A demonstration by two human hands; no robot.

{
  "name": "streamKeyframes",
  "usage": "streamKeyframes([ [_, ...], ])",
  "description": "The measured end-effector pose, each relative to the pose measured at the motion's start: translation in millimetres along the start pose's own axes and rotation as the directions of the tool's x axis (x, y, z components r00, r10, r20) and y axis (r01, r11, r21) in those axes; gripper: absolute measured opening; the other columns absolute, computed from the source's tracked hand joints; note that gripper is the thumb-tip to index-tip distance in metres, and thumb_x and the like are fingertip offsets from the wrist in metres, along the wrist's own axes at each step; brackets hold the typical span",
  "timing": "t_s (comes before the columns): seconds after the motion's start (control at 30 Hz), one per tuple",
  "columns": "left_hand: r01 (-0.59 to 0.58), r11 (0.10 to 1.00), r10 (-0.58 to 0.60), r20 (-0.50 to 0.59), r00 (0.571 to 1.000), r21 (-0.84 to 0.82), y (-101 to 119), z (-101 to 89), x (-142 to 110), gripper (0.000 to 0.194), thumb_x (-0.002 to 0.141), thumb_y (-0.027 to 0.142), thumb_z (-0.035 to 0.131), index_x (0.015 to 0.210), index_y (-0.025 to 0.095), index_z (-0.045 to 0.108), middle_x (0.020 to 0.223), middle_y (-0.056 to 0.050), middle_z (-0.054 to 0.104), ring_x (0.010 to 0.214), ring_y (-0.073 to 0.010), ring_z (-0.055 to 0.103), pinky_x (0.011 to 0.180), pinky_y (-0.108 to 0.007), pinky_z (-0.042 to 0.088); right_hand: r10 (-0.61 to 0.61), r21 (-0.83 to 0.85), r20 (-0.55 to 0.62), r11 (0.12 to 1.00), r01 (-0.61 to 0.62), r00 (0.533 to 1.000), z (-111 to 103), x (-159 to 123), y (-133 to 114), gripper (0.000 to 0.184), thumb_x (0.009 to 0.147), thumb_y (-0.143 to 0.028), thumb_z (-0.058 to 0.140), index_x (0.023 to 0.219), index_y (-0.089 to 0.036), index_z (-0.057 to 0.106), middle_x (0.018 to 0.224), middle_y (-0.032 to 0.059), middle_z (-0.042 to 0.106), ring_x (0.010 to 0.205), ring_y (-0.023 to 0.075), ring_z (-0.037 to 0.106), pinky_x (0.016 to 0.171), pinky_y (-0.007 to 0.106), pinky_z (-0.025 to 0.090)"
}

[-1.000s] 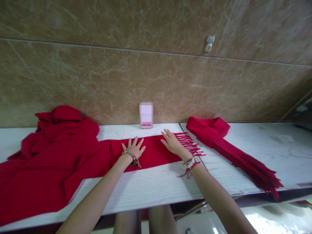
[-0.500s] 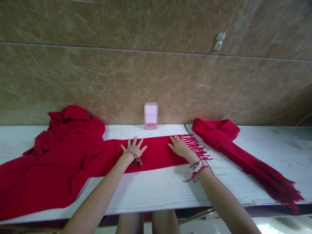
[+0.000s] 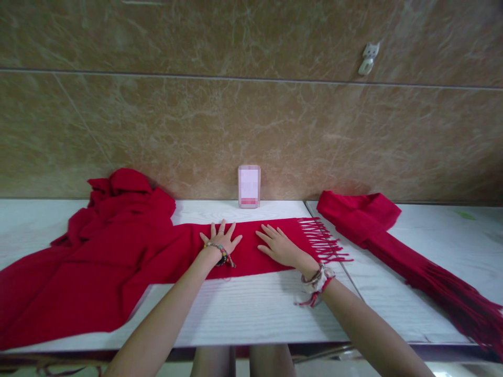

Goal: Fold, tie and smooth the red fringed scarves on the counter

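Observation:
A long red scarf (image 3: 247,256) lies across the table, flattened into a strip at the middle with its fringe spread to the right. Its far-left part is heaped up and loosely bunched. My left hand (image 3: 222,241) rests flat on the strip, fingers spread, a beaded bracelet at the wrist. To its right, my right hand (image 3: 278,246) is palm down on the same strip, fingers stretched out and slightly apart, short of the fringe. Neither hand grips the cloth.
A second red scarf (image 3: 377,235), folded narrow, lies on the right, its fringe reaching the front edge. A phone (image 3: 249,186) leans upright against the tiled wall (image 3: 196,131). On the wall sits a small white cat-shaped hook (image 3: 368,58). The white table (image 3: 251,309) has a seam at right.
My right hand has slid left along the scarf, away from the fringe and closer to my left hand. My left hand stays in place on the cloth. The view has shifted slightly.

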State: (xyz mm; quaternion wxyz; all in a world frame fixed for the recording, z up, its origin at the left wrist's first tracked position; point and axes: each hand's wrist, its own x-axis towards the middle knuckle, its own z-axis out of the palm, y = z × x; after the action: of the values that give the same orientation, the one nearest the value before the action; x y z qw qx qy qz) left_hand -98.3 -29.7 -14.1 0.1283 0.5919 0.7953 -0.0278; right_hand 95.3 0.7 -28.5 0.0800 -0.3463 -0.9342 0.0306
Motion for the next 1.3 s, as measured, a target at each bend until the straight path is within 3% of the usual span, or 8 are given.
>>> streamKeyframes([
  [0.13, -0.002, 1.0, 0.002, -0.006, 1.0, -0.003, -0.5, 1.6, 1.3, 0.06, 0.083, 0.057, 0.023, 0.139, 0.036, 0.017, 0.149, 0.002, 0.004, 0.132, -0.0377, -0.002, 0.096, -0.069, 0.009, 0.104, 0.015, -0.068, 0.995, -0.103, 0.992, -3.4, 0.5, 8.6, 0.052, 0.09, -0.038, 0.036, 0.132, -0.008, 0.038, 0.139, 0.0194, 0.032, 0.131, 0.0284, 0.023, 0.105, 0.046, 0.024],
  [0.27, -0.004, 1.0, 0.004, -0.012, 1.0, -0.004, -0.3, 2.3, 0.9, 0.06, 0.083, 0.056, 0.023, 0.139, 0.035, 0.017, 0.149, 0.001, 0.005, 0.132, -0.0376, -0.001, 0.095, -0.069, 0.011, 0.02, 0.019, -0.159, 1.0, -0.017, 0.987, -10.5, 0.5, -2.6, 0.052, 0.09, -0.039, 0.035, 0.134, -0.012, 0.035, 0.143, 0.0151, 0.026, 0.133, 0.0252, 0.015, 0.107, 0.047, 0.019],
  [0.37, -0.004, 1.0, 0.004, -0.01, 1.0, -0.002, 0.6, 2.5, 0.0, 0.059, 0.083, 0.056, 0.023, 0.139, 0.035, 0.017, 0.149, 0.002, 0.005, 0.133, -0.0371, -0.001, 0.096, -0.069, 0.01, -0.093, 0.006, -0.054, 0.996, 0.094, 0.994, -11.4, -1.3, -12.9, 0.055, 0.089, -0.045, 0.034, 0.136, -0.016, 0.031, 0.144, 0.0123, 0.025, 0.133, 0.0255, 0.015, 0.106, 0.05, 0.02],
  [0.47, -0.007, 1.0, 0.007, -0.008, 1.0, -0.002, 1.2, 2.2, -0.7, 0.06, 0.083, 0.057, 0.022, 0.139, 0.036, 0.016, 0.149, 0.002, 0.004, 0.133, -0.0368, -0.002, 0.096, -0.068, 0.009, -0.121, -0.023, 0.084, 0.992, 0.123, 0.989, -7.1, -3.9, -11.5, 0.055, 0.089, -0.048, 0.031, 0.136, -0.019, 0.03, 0.143, 0.0107, 0.028, 0.132, 0.0276, 0.021, 0.103, 0.054, 0.023],
  [0.63, -0.039, 0.999, 0.039, 0.002, 0.999, 0.025, -9.2, -0.5, 1.5, 0.062, 0.082, 0.06, 0.023, 0.138, 0.037, 0.017, 0.149, 0.002, 0.004, 0.133, -0.0361, 0.0, 0.097, -0.067, 0.011, -0.045, -0.136, 0.087, 0.989, 0.057, 0.995, 0.0, -8.5, 12.7, 0.052, 0.091, -0.045, 0.027, 0.137, -0.02, 0.029, 0.143, 0.0112, 0.026, 0.131, 0.0288, 0.023, 0.1, 0.054, 0.027],
  [0.83, -0.034, 0.989, 0.042, -0.054, 0.998, 0.141, -49.2, -7.3, -0.1, 0.06, 0.084, 0.056, 0.027, 0.138, 0.03, 0.023, 0.148, -0.004, 0.013, 0.133, -0.0319, 0.011, 0.104, -0.053, 0.015, -0.013, -0.152, 0.113, 0.988, 0.03, 0.993, 3.5, -9.7, 28.8, 0.05, 0.091, -0.041, 0.03, 0.137, -0.02, 0.029, 0.143, 0.0129, 0.026, 0.131, 0.0312, 0.021, 0.097, 0.056, 0.03],
  [1.1, 0.117, 0.968, -0.059, -0.252, 0.966, 0.223, -128.0, -24.3, -28.9, 0.054, 0.086, 0.047, 0.03, 0.137, 0.029, 0.027, 0.146, -0.005, 0.018, 0.132, -0.0321, 0.015, 0.101, -0.056, 0.019, -0.005, -0.107, 0.034, 0.994, 0.009, 0.999, 12.1, -8.7, 33.6, 0.05, 0.091, -0.045, 0.026, 0.137, -0.025, 0.028, 0.143, 0.0101, 0.029, 0.13, 0.0289, 0.024, 0.097, 0.056, 0.03],
  [1.3, 0.007, 0.948, 0.1, -0.316, 0.943, 0.318, -193.0, -20.1, -31.7, 0.048, 0.087, 0.027, 0.025, 0.134, 0.028, 0.036, 0.143, -0.001, 0.029, 0.132, -0.0197, 0.021, 0.106, -0.045, 0.014, -0.03, -0.17, -0.009, 0.985, 0.028, 1.0, 13.9, -8.9, 32.0, 0.048, 0.091, -0.042, 0.025, 0.134, -0.022, 0.035, 0.14, 0.0106, 0.034, 0.129, 0.0276, 0.028, 0.097, 0.053, 0.031],
])
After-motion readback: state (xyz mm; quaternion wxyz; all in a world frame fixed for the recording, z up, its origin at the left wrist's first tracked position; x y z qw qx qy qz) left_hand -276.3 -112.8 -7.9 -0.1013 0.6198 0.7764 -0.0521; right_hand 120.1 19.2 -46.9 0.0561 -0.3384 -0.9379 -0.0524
